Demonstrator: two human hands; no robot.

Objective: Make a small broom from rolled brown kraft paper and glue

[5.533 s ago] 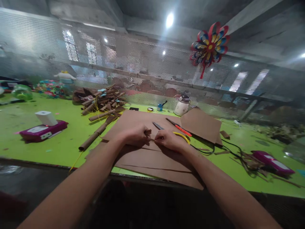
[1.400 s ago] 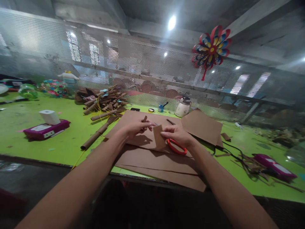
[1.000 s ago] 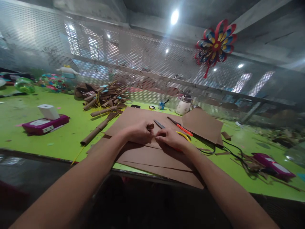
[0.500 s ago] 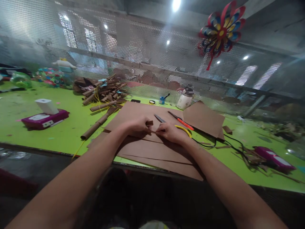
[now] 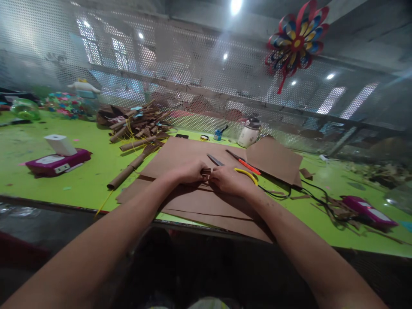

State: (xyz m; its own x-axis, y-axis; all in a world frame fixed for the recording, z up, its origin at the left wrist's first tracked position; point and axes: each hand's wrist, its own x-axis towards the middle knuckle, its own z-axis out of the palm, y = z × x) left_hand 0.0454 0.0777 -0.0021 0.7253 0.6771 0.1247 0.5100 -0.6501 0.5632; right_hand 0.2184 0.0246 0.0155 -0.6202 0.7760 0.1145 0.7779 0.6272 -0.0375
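Observation:
My left hand [image 5: 190, 172] and my right hand [image 5: 229, 180] meet over a stack of brown paper sheets [image 5: 206, 201] on the green table [image 5: 80, 180]. Between their fingertips sits a small roll of brown paper [image 5: 206, 171], pinched from both sides. Both hands are closed around it. Scissors with yellow handles [image 5: 247, 174] lie just beyond my right hand, blades pointing up and left. A red-handled tool [image 5: 246, 165] lies beside them.
A long rolled brown tube [image 5: 128, 171] and a heap of such rolls [image 5: 138, 126] lie at the left. Purple wipe packs [image 5: 53, 162] [image 5: 368, 211] sit at both sides. A white jar [image 5: 248, 132], a folded brown sheet [image 5: 273, 159], black cable [image 5: 309, 197] and a hanging pinwheel [image 5: 296, 40] are beyond.
Earlier my hands were raised, holding a flat brown piece and red scissors. They have since come down onto the sheets, and they now press closer together around the small roll.

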